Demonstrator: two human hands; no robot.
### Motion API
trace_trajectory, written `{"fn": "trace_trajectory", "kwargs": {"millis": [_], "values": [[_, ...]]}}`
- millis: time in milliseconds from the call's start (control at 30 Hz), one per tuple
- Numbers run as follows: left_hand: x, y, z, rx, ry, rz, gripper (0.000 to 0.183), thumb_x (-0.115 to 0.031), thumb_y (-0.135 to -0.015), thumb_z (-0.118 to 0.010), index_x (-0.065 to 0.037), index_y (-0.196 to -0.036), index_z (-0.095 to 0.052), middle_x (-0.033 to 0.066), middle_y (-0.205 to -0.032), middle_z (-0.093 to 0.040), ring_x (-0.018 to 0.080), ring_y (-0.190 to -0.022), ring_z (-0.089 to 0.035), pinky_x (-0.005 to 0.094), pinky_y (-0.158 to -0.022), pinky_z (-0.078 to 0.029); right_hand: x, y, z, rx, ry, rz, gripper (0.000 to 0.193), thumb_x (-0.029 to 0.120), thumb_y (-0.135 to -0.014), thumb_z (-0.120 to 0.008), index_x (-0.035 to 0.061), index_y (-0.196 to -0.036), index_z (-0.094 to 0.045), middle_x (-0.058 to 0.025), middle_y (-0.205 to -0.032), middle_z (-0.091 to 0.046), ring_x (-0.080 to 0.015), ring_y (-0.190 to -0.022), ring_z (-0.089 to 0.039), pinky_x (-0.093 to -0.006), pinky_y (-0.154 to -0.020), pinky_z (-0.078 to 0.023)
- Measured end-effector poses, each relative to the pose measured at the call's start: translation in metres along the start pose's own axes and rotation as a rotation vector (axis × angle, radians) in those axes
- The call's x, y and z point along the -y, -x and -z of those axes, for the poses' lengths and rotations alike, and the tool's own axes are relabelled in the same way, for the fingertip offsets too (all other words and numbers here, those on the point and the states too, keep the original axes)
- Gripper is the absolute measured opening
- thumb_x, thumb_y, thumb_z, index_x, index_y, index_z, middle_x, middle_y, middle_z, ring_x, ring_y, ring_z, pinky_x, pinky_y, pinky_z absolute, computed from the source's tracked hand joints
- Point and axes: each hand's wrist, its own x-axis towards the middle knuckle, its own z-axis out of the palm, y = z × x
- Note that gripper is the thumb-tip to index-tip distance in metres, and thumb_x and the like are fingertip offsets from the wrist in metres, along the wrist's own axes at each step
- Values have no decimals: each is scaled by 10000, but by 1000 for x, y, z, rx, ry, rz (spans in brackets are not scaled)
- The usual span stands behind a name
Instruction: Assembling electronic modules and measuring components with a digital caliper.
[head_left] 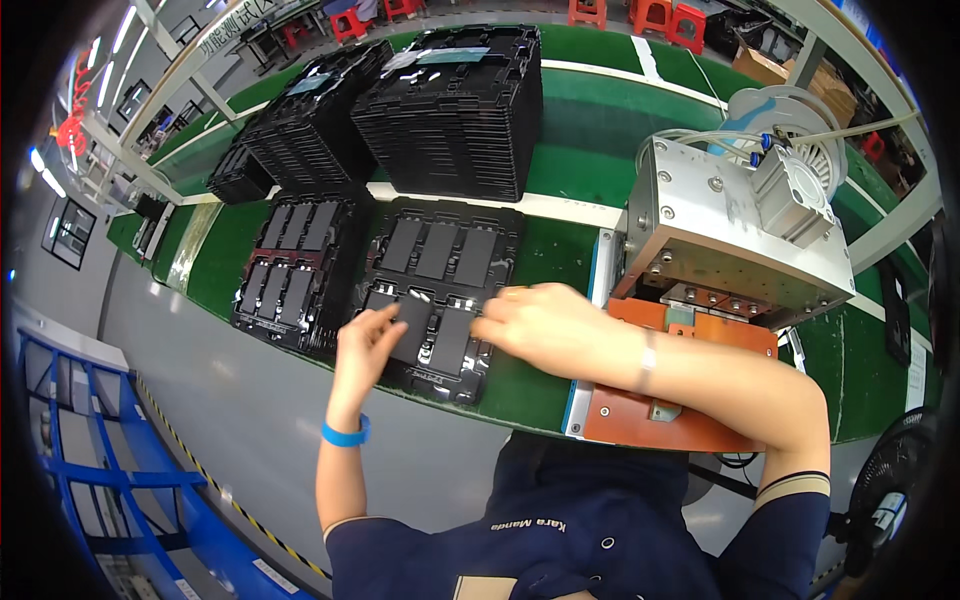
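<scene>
A black molded tray (452,392) lies at the bench's near edge, with flat black rectangular battery-like packs in two rows. My left hand (366,345) is bent in a pinch at the left edge of one near-row pack (412,328), which looks slightly tilted. Beside the rightmost near-row pack (453,342) is my right hand (530,318), its fingers curled together at the tray's right side. Whatever those right fingertips hold, if anything, is hidden. White and silvery connector bits show between the packs.
Another filled black tray (290,262) sits to the left. Tall stacks of black trays (440,130) stand behind. On the right, a metal press fixture (735,225) rises over an orange-brown base plate (640,415), under my right forearm. A black fan (890,490) stands lower right.
</scene>
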Motion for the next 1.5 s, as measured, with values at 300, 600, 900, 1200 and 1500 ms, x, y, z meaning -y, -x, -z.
{"fn": "trace_trajectory", "kwargs": {"millis": [300,600,900,1200,1500], "values": [[-11,2,4,-213,-611,53,363,-294,-770,-800,10,-936,-688,134,-890,-575,338,-732,-651,411,-640,-531,0,-68,-80,325,365,231,92,199,-847,-609,113,-849,-643,-14,-806,-679,-193,-879,-632,-333,-712,-507],[1,-27,19,20,-613,101,415,-350,-738,-794,4,-760,-579,141,-731,-613,335,-667,-621,419,-624,-506,4,-65,-89,195,443,351,146,231,-855,-584,92,-850,-625,-117,-735,-671,-269,-896,-657,-380,-694,-518],[-42,-53,15,262,231,174,374,-214,-900,-698,-64,-620,-501,-52,-531,-453,23,-476,-367,229,-431,-251,24,30,47,-196,324,104,99,177,-756,-623,88,-773,-663,-15,-932,-545,-159,-900,-523,-275,-663,-414],[-50,-128,-81,665,269,249,333,-305,-919,-686,-75,-686,-625,-19,-564,-574,45,-482,-537,189,-432,-389,60,199,96,-312,375,-546,261,79,-733,-732,27,-989,-718,-90,-980,-618,-211,-747,-632,-305,-647,-531],[-176,-71,-83,0,-20,-526,275,-56,-741,-806,-5,-671,-545,88,-604,-500,209,-493,-466,327,-470,-379,44,212,81,-362,-2,-773,232,40,-770,-694,28,-1001,-689,-58,-998,-641,-234,-861,-613,-338,-755,-523]]}}
